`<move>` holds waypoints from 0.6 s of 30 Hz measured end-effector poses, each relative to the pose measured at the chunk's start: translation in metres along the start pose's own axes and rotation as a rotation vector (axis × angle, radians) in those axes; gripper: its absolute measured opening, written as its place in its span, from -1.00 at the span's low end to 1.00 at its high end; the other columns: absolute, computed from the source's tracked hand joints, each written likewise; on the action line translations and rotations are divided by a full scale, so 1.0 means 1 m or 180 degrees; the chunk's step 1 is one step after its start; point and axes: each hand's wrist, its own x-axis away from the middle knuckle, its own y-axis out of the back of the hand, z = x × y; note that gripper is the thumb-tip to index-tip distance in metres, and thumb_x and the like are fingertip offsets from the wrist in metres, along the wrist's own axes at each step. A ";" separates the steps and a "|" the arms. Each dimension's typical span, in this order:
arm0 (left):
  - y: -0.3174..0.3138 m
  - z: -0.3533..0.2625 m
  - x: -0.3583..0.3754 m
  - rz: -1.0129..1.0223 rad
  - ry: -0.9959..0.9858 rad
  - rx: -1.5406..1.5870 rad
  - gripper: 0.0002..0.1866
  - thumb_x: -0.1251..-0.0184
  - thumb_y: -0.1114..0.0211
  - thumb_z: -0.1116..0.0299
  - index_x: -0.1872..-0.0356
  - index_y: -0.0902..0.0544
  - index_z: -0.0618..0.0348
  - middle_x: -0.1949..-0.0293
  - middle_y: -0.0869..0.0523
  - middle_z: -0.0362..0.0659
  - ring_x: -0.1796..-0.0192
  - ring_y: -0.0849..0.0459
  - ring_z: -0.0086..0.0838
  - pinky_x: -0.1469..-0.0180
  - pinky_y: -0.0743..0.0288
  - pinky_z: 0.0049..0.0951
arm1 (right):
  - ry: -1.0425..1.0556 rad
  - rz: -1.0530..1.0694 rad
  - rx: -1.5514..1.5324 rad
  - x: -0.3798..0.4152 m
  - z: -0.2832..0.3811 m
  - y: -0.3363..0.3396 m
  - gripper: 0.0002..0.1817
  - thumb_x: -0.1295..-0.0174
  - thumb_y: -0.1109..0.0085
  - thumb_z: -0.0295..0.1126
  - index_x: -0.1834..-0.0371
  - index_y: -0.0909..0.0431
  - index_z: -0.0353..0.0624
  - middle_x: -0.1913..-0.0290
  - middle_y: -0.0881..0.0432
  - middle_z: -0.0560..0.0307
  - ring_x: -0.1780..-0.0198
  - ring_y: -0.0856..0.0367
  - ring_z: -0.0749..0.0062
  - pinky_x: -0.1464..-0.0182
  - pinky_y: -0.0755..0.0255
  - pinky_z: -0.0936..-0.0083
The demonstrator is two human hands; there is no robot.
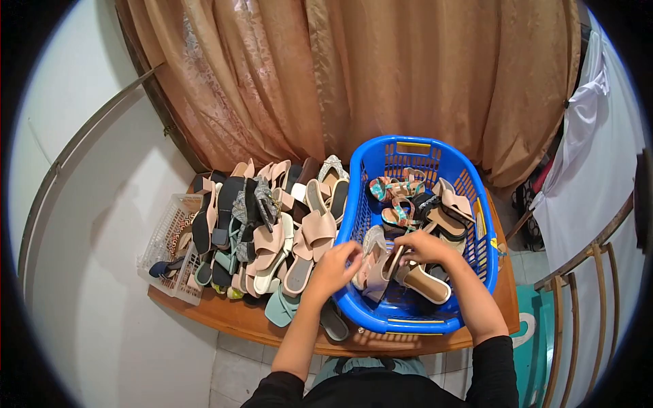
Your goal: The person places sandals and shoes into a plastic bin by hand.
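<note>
My right hand [423,247] is inside the blue basket [416,325], its fingers closed on the edge of a sandal [395,262] tilted on its side. At the basket's left rim is my left hand [333,269], its thumb and fingers curved but apart, close to a pale pink slide sandal [371,275]. Beside my right hand lies a beige-soled sandal [427,283]. Multicoloured strappy sandals [401,213] lie toward the back of the basket. A pink slide [454,202] rests among several others at its right side.
Left of the basket, a dense heap of sandals [269,239] covers the wooden table [197,310]. A mint-green slide [281,306] lies at the front edge. A white plastic basket [178,228] holds more shoes. Brown curtains [408,75] hang behind; a wooden rack [600,292] stands right.
</note>
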 end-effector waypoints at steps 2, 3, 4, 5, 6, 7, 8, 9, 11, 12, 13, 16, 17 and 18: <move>-0.006 0.011 -0.029 0.0185 -0.0033 0.0010 -0.89 -0.15 -0.15 0.45 0.35 -0.52 0.28 0.45 -0.62 0.04 0.37 -0.62 -0.14 0.28 -0.47 -0.28 | -0.0055 -0.0100 -0.0064 0.005 0.001 0.007 -0.74 0.11 -0.33 -0.51 0.31 -0.51 -0.20 0.43 -0.62 0.03 0.32 -0.62 0.19 0.28 -0.43 0.36; -0.009 0.015 -0.045 0.0192 -0.0089 -0.0017 -0.88 -0.16 -0.13 0.45 0.35 -0.52 0.30 0.45 -0.62 0.06 0.37 -0.62 -0.11 0.29 -0.47 -0.26 | -0.0070 -0.0202 -0.0154 0.008 0.009 0.013 -0.76 0.11 -0.32 -0.52 0.33 -0.52 -0.22 0.43 -0.62 0.04 0.33 -0.63 0.23 0.29 -0.43 0.38; -0.012 0.017 -0.062 0.0150 -0.0068 -0.0046 -0.87 -0.15 -0.13 0.44 0.35 -0.53 0.31 0.46 -0.62 0.07 0.37 -0.62 -0.10 0.29 -0.47 -0.25 | -0.0102 -0.0306 -0.0233 0.011 0.011 0.019 -0.77 0.11 -0.31 -0.53 0.34 -0.52 -0.22 0.43 -0.63 0.04 0.34 -0.63 0.24 0.29 -0.43 0.40; -0.016 0.018 -0.079 0.0110 -0.0050 -0.0075 -0.86 -0.14 -0.12 0.44 0.36 -0.53 0.31 0.47 -0.62 0.09 0.37 -0.62 -0.08 0.29 -0.47 -0.24 | -0.0136 -0.0414 -0.0311 0.015 0.012 0.024 -0.78 0.11 -0.30 -0.55 0.35 -0.52 -0.23 0.44 -0.63 0.04 0.34 -0.64 0.26 0.29 -0.44 0.42; -0.022 0.021 -0.095 0.0129 0.0043 -0.0026 -0.86 -0.14 -0.12 0.43 0.37 -0.53 0.31 0.47 -0.61 0.09 0.37 -0.62 -0.07 0.29 -0.47 -0.23 | -0.0076 -0.0605 -0.0283 0.020 0.012 0.030 -0.80 0.11 -0.29 -0.56 0.36 -0.53 -0.24 0.44 -0.64 0.06 0.34 -0.64 0.31 0.29 -0.43 0.46; -0.029 0.025 -0.110 0.0146 0.0134 0.0023 -0.86 -0.13 -0.12 0.43 0.37 -0.54 0.31 0.47 -0.61 0.10 0.36 -0.62 -0.06 0.29 -0.46 -0.22 | -0.0229 -0.0813 -0.0434 0.026 0.015 0.036 -0.80 0.09 -0.30 -0.55 0.35 -0.53 -0.24 0.44 -0.65 0.09 0.34 -0.64 0.41 0.29 -0.43 0.50; -0.040 0.032 -0.121 0.0183 0.0123 0.0046 -0.86 -0.13 -0.12 0.43 0.37 -0.54 0.31 0.47 -0.61 0.10 0.36 -0.62 -0.06 0.29 -0.46 -0.22 | -0.0323 -0.0967 -0.0619 0.033 0.018 0.041 -0.80 0.09 -0.30 -0.55 0.35 -0.53 -0.25 0.44 -0.65 0.11 0.34 -0.64 0.44 0.28 -0.43 0.52; -0.054 0.042 -0.132 0.0257 0.0378 0.0053 -0.86 -0.12 -0.11 0.44 0.37 -0.54 0.30 0.45 -0.62 0.11 0.36 -0.62 -0.04 0.28 -0.47 -0.20 | -0.0415 -0.1123 -0.0804 0.040 0.018 0.044 -0.79 0.09 -0.31 -0.54 0.35 -0.53 -0.25 0.43 -0.65 0.12 0.34 -0.63 0.48 0.28 -0.43 0.54; -0.087 0.083 -0.138 0.0371 0.0625 0.0071 -0.86 -0.10 -0.10 0.45 0.37 -0.55 0.29 0.43 -0.63 0.12 0.35 -0.62 -0.01 0.27 -0.47 -0.18 | -0.0478 -0.1320 -0.1094 0.048 0.005 0.043 -0.78 0.12 -0.27 -0.61 0.35 -0.53 -0.27 0.43 -0.63 0.13 0.34 -0.60 0.54 0.26 -0.43 0.57; -0.111 0.119 -0.132 0.0199 0.0457 -0.0086 -0.85 -0.10 -0.10 0.43 0.35 -0.57 0.26 0.44 -0.64 0.10 0.35 -0.63 -0.05 0.27 -0.47 -0.23 | -0.0445 -0.1393 -0.1317 0.050 0.003 0.044 -0.79 0.13 -0.21 -0.65 0.35 -0.53 -0.28 0.40 -0.62 0.13 0.31 -0.59 0.54 0.25 -0.44 0.57; -0.126 0.137 -0.127 0.0028 0.0292 -0.0239 -0.83 -0.09 -0.10 0.42 0.33 -0.58 0.23 0.44 -0.65 0.08 0.35 -0.63 -0.10 0.27 -0.47 -0.28 | -0.0414 -0.1467 -0.1543 0.051 0.001 0.044 -0.79 0.14 -0.16 -0.69 0.36 -0.53 -0.28 0.37 -0.61 0.13 0.29 -0.58 0.54 0.24 -0.44 0.58; -0.111 0.129 -0.128 0.1310 0.0536 -0.0749 -0.76 -0.03 -0.17 0.34 0.25 -0.63 0.15 0.39 -0.66 0.08 0.29 -0.65 -0.13 0.20 -0.49 -0.28 | -0.0385 -0.1805 -0.1734 0.055 -0.002 0.050 -0.81 0.09 -0.07 -0.71 0.37 -0.53 -0.27 0.26 -0.60 0.13 0.17 -0.57 0.48 0.08 -0.45 0.54; -0.108 0.120 -0.128 0.1292 0.0845 -0.0566 -0.74 -0.03 -0.19 0.32 0.23 -0.63 0.14 0.38 -0.67 0.07 0.28 -0.66 -0.16 0.20 -0.49 -0.28 | -0.0132 -0.1981 -0.1595 0.055 -0.005 0.050 -0.82 0.07 -0.07 -0.70 0.37 -0.54 -0.26 0.26 -0.60 0.13 0.15 -0.57 0.47 0.04 -0.44 0.53; -0.107 0.120 -0.127 0.1322 0.0844 -0.0562 -0.74 -0.03 -0.19 0.32 0.23 -0.63 0.14 0.38 -0.67 0.07 0.28 -0.66 -0.16 0.20 -0.49 -0.28 | -0.0123 -0.1960 -0.1582 0.056 -0.005 0.050 -0.85 0.02 -0.10 -0.68 0.37 -0.54 -0.24 0.25 -0.61 0.13 0.12 -0.56 0.47 0.01 -0.42 0.53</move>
